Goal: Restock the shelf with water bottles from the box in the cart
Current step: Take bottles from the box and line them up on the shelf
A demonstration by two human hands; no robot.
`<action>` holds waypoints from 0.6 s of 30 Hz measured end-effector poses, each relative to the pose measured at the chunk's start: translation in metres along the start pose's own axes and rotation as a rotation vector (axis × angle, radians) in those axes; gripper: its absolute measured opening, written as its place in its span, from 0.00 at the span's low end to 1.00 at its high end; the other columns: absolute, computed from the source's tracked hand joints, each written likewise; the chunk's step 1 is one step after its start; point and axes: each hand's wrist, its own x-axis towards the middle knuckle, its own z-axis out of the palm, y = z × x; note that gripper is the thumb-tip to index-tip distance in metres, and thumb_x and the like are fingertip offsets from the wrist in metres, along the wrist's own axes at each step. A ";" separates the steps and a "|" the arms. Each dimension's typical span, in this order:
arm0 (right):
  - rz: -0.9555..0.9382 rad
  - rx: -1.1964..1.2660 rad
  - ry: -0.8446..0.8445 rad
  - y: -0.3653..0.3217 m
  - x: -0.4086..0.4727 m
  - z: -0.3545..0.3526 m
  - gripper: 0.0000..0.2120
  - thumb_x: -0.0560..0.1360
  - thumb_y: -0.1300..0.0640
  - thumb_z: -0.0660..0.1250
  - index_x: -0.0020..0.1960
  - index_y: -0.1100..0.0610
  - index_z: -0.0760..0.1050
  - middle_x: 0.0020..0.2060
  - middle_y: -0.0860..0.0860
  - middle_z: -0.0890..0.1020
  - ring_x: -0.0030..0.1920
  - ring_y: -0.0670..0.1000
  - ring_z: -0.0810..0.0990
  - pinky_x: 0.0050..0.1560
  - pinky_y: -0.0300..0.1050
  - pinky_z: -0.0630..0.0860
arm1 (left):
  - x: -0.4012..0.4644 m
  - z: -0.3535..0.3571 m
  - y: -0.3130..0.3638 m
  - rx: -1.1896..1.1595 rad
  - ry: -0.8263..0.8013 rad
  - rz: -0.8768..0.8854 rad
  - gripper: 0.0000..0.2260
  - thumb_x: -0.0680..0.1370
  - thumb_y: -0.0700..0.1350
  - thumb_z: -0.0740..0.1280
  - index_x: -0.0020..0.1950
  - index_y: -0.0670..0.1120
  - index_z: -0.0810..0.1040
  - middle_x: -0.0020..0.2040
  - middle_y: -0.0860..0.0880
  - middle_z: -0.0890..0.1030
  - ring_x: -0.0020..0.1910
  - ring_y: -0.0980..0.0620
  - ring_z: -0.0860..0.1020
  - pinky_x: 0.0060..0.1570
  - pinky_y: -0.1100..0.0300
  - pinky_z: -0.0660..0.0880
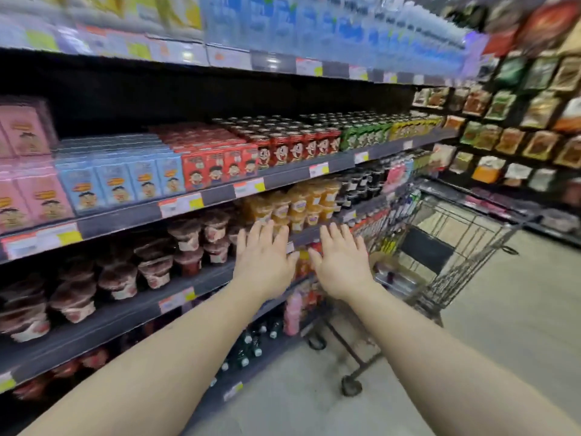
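Both the left hand and the right hand are stretched out flat, empty, toward the cart. The box is barely glimpsed inside; bottles are best lifted upright to the blurred water row on top.

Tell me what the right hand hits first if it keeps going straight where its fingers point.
Probably the shopping cart: the right hand, open and empty, points toward its near end. Depth is unclear; the shelf edge might come first.
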 end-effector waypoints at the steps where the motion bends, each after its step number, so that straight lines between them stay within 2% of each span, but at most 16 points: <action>1: 0.039 -0.003 -0.006 0.019 0.003 0.005 0.30 0.81 0.42 0.49 0.78 0.55 0.52 0.78 0.53 0.55 0.78 0.55 0.49 0.75 0.58 0.48 | 0.013 0.010 0.016 -0.005 -0.005 0.031 0.28 0.81 0.60 0.51 0.79 0.50 0.55 0.80 0.45 0.55 0.79 0.43 0.49 0.76 0.42 0.45; 7: 0.225 -0.053 -0.012 0.127 0.050 0.033 0.29 0.81 0.42 0.50 0.77 0.55 0.55 0.77 0.52 0.58 0.77 0.56 0.52 0.75 0.61 0.50 | 0.107 0.076 0.091 -0.045 -0.050 0.193 0.27 0.81 0.59 0.52 0.78 0.51 0.56 0.80 0.45 0.56 0.79 0.43 0.51 0.76 0.42 0.46; 12: 0.368 -0.033 -0.081 0.201 0.105 0.056 0.30 0.81 0.41 0.50 0.78 0.54 0.52 0.78 0.52 0.55 0.78 0.56 0.49 0.75 0.61 0.48 | 0.200 0.112 0.141 -0.097 -0.122 0.287 0.27 0.81 0.59 0.52 0.79 0.51 0.55 0.80 0.45 0.54 0.79 0.43 0.50 0.76 0.43 0.44; 18: 0.493 -0.029 -0.162 0.279 0.155 0.104 0.26 0.81 0.43 0.53 0.75 0.54 0.58 0.75 0.52 0.62 0.76 0.57 0.56 0.74 0.60 0.54 | 0.279 0.168 0.164 -0.080 -0.195 0.318 0.27 0.81 0.59 0.53 0.79 0.50 0.55 0.80 0.45 0.54 0.79 0.43 0.49 0.76 0.42 0.44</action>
